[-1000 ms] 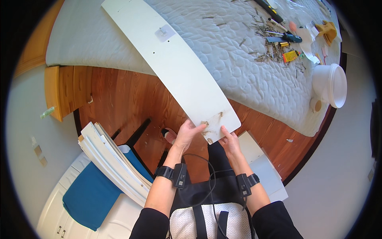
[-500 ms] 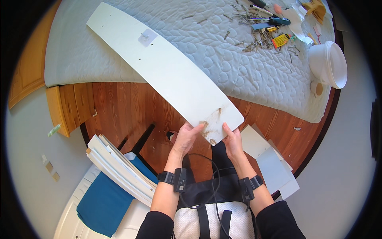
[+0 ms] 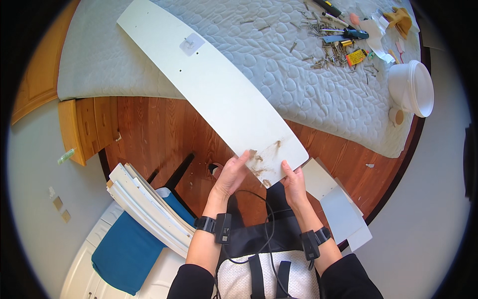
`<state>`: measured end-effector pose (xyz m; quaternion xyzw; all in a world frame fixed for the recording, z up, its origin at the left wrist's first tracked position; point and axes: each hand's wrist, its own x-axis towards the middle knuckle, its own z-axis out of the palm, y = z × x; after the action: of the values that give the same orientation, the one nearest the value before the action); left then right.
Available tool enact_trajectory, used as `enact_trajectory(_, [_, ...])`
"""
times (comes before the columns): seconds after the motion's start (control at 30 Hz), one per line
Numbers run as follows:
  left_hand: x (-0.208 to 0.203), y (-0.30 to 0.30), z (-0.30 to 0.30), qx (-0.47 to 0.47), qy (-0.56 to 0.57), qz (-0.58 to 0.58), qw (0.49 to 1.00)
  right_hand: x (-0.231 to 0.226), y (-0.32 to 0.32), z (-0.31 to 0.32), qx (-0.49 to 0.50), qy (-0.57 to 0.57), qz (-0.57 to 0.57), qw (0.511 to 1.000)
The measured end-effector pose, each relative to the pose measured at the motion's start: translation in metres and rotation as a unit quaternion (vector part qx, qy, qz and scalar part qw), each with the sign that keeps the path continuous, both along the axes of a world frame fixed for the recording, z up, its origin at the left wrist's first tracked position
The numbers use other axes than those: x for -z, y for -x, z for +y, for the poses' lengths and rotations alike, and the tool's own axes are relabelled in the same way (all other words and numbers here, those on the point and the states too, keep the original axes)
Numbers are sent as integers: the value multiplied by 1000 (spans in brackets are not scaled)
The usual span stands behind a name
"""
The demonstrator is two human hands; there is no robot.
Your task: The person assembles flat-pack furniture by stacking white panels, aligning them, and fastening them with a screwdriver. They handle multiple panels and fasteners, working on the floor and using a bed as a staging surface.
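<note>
Here, both hands [image 3: 233,174] [image 3: 295,184] gripping white board [image 3: 224,94], brown stains [image 3: 267,183] between.

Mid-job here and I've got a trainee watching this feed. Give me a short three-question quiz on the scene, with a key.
1. True or false: the left hand and the right hand both hold the long white flat board.

2. Where on the board are the brown marks?
A) At the end near the hands
B) At the end farthest from the hands
C) Midway along it

3. Fill in the side: in the picture, the white round plastic bucket is to the ____ of the scattered grey metal fasteners.

Key: 1. True; 2. A; 3. right.
</note>
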<state>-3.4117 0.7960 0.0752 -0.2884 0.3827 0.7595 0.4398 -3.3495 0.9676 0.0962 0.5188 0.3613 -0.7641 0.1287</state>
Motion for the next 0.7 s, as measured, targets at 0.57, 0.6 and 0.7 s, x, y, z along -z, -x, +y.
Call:
enact_trajectory(0.57, [32, -19, 15, -52, -112, -6, 992, -23, 4, -1, 13, 10, 9, 1000])
enact_trajectory(0.6, [35, -18, 13, -47, -123, -11, 991, -23, 4, -1, 12, 15, 10, 1000])
enact_trajectory(0.7, [41, -15, 10, -45, -140, -13, 989, -24, 0, -6, 4, 16, 9, 1000])
